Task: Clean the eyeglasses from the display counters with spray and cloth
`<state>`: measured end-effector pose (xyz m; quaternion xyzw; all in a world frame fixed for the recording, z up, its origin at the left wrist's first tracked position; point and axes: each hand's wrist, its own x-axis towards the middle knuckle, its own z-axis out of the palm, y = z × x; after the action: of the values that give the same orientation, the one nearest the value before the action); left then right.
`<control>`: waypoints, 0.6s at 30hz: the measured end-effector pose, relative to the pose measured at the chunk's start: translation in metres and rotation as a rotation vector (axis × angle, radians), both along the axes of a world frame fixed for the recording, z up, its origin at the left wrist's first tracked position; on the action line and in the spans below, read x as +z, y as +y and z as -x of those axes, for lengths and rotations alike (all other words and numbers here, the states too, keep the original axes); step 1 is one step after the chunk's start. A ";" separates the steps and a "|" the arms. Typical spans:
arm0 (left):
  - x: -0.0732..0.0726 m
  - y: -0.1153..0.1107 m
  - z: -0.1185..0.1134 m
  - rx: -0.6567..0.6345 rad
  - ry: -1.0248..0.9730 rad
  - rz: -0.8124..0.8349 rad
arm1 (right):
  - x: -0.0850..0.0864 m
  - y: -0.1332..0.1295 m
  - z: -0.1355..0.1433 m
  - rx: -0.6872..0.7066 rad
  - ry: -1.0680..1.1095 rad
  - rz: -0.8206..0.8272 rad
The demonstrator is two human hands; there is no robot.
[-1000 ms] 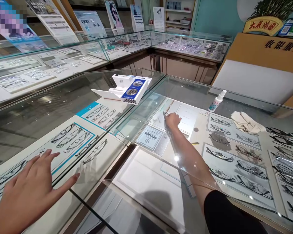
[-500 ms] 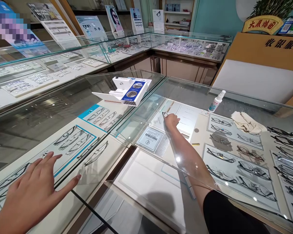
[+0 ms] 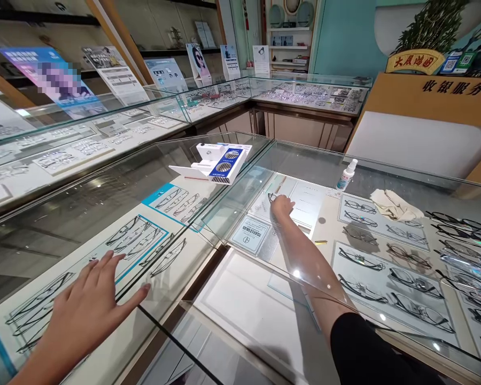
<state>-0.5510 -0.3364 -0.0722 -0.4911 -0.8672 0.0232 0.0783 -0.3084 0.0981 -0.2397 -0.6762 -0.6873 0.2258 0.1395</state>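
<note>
My right hand (image 3: 281, 208) reaches inside the glass display case, its fingers closed on a pair of glasses (image 3: 271, 198). Only part of the dark frame shows past the fingers. Beneath the hand lie white display panels (image 3: 304, 200), with a pale blue printed card (image 3: 251, 235) a little nearer to me. My left hand (image 3: 90, 299) is spread open, palm down, over the glass top of the left case. Under that glass, several dark-framed glasses (image 3: 138, 238) sit on blue-edged boards, beyond the fingertips.
A white spray bottle (image 3: 347, 175) and a crumpled beige cloth (image 3: 396, 204) rest on the right-hand case. Many glasses (image 3: 401, 283) lie to the right of my arm. An opened blue-and-white box (image 3: 224, 164) stands on the glass. The case's glass front edge crosses beneath my right forearm.
The view has tilted up slightly and shifted left. My right hand stays at the same spot in the case with the glasses. My left hand remains spread over the left case.
</note>
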 end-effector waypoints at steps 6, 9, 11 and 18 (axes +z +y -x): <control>-0.003 -0.002 0.002 -0.001 0.014 -0.002 | -0.002 0.006 -0.001 -0.035 0.028 0.083; -0.003 -0.003 0.002 0.001 0.013 0.005 | -0.003 0.009 -0.001 -0.045 0.035 0.104; -0.003 -0.003 0.002 0.002 0.012 0.001 | -0.004 0.009 -0.001 -0.050 0.038 0.116; -0.003 -0.003 0.003 -0.007 0.026 -0.002 | -0.008 0.011 0.001 -0.068 0.050 0.139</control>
<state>-0.5541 -0.3392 -0.0756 -0.4937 -0.8645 0.0285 0.0898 -0.3089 0.1088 -0.2474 -0.7013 -0.6429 0.2850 0.1172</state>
